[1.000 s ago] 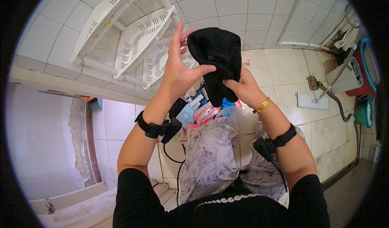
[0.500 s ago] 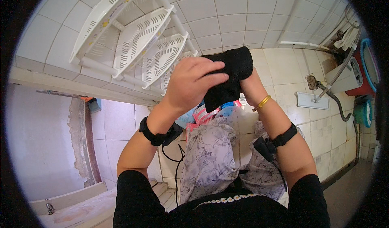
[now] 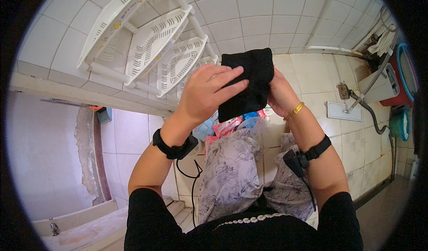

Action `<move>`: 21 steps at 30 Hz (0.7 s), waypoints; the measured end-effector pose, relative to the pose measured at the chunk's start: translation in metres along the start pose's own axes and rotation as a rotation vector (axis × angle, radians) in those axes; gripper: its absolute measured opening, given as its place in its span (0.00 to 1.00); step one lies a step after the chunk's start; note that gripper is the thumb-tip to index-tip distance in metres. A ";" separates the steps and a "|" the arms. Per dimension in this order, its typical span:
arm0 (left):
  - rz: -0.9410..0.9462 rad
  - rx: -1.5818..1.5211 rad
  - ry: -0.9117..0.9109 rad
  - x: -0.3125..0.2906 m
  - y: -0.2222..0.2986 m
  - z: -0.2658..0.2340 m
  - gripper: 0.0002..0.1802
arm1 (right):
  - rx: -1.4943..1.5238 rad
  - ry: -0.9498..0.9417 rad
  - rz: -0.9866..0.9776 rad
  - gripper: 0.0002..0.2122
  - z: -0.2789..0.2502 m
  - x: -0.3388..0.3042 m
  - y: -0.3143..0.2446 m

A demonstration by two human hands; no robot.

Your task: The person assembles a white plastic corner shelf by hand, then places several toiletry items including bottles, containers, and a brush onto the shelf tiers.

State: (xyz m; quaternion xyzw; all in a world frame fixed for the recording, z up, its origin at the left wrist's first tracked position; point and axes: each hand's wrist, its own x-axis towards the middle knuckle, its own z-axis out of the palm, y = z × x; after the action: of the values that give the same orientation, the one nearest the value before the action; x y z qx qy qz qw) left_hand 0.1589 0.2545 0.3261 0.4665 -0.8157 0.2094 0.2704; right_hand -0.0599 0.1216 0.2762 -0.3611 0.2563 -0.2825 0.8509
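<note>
A piece of black textured cloth, folded into a rough rectangle, is held up in front of me between both hands. My left hand presses on its left side, the fingers lying over the upper face and the thumb hidden. At the right edge my right hand grips the cloth, its fingertips partly hidden behind it. Beneath the cloth, pink and blue plastic packages show near my knees.
A white tiered plastic rack stands against the tiled wall on the left. To the right are a flat mop, a grey hose, a floor drain and a teal basin. Black cables hang from both wrist straps.
The cloth has turned from a rolled, tilted shape to a flatter, more upright rectangle. My right hand has shifted from under it to its right edge.
</note>
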 end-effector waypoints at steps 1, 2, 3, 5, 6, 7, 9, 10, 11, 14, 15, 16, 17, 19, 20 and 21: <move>-0.001 0.001 -0.001 0.001 -0.002 -0.002 0.19 | 0.001 -0.001 0.001 0.19 0.002 -0.002 -0.002; -0.009 0.033 -0.007 0.002 -0.003 -0.004 0.19 | 0.048 -0.083 0.033 0.20 0.002 -0.005 -0.004; -0.017 0.064 -0.013 0.003 -0.004 -0.005 0.19 | 0.095 -0.164 0.065 0.23 0.002 -0.007 -0.005; -0.036 0.066 -0.027 -0.001 -0.003 -0.003 0.19 | -0.024 -0.247 0.044 0.26 -0.004 -0.009 -0.003; -0.036 0.074 -0.059 -0.005 -0.004 -0.001 0.20 | -0.142 -0.328 0.024 0.29 -0.006 -0.010 -0.001; -0.035 0.081 -0.090 -0.008 -0.004 0.000 0.21 | -0.142 -0.329 0.024 0.29 -0.005 -0.010 0.001; -0.055 0.075 -0.141 -0.004 0.004 -0.004 0.23 | -0.205 -0.251 -0.059 0.34 0.003 -0.012 0.002; -0.074 0.070 -0.192 -0.003 0.007 -0.006 0.25 | -0.244 -0.200 -0.078 0.34 0.001 -0.006 0.003; -0.076 0.071 -0.191 -0.005 0.005 -0.005 0.25 | -0.245 -0.201 -0.077 0.34 0.001 -0.005 0.003; -0.164 -0.142 -0.160 -0.009 -0.003 -0.001 0.34 | -0.227 -0.181 -0.106 0.36 0.001 -0.003 0.004; -0.260 -0.156 -0.001 -0.007 -0.003 0.003 0.37 | -0.271 -0.199 -0.136 0.34 0.002 -0.003 0.006; -0.354 -0.169 0.159 -0.006 -0.003 0.005 0.41 | -0.316 -0.218 -0.166 0.33 0.003 -0.003 0.006; -0.354 -0.168 0.158 -0.007 -0.005 0.007 0.41 | -0.315 -0.219 -0.165 0.33 0.002 -0.002 0.008; -0.631 -0.558 0.077 -0.012 -0.009 0.012 0.44 | -0.439 -0.214 -0.236 0.35 -0.001 -0.002 0.011; -0.726 -0.686 0.056 -0.013 -0.011 0.015 0.45 | -0.440 -0.214 -0.237 0.35 -0.001 -0.001 0.010; -0.816 -0.955 0.009 -0.015 -0.014 0.016 0.41 | -0.479 -0.219 -0.265 0.35 -0.001 -0.001 0.008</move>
State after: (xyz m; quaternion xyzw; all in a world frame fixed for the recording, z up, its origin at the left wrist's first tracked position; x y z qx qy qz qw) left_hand 0.1738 0.2479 0.3059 0.5671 -0.5744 -0.2963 0.5105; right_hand -0.0587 0.1266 0.2695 -0.6103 0.1729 -0.2820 0.7198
